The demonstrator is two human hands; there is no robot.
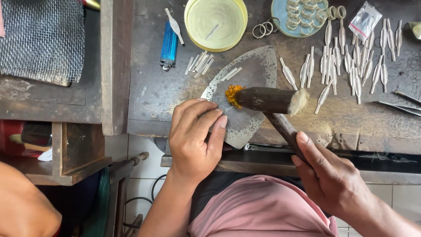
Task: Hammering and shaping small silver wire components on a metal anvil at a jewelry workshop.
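Head view, left hand: the left hand (195, 138) is at the near edge of the workbench (153, 87), fingers narrow, pinching a thin silver strip (228, 108) against the grey metal plate (245, 87).
Head view, right hand: the right hand (326, 173) is closed around the handle of a dark wooden mallet (269, 100); the mallet head lies across the plate, just beside the strip.
Strip position: on the plate, near its near-left rim, touching an orange lump (232, 94) at the tip of the mallet head.
Other parts: short silver strips (199, 63) lie loose behind the plate; many leaf-shaped silver pieces (351, 66) are in rows toward the far right corner.
Far edge: a blue lighter (169, 46), a yellow dish (215, 22) and a pale blue dish (280, 17) with rings.
Risk, fingers: I judge a blow could land on the fingertips, because they are very close to the mallet head.
Risk, strip: it may slip or bend, being so thin and held only at one end.
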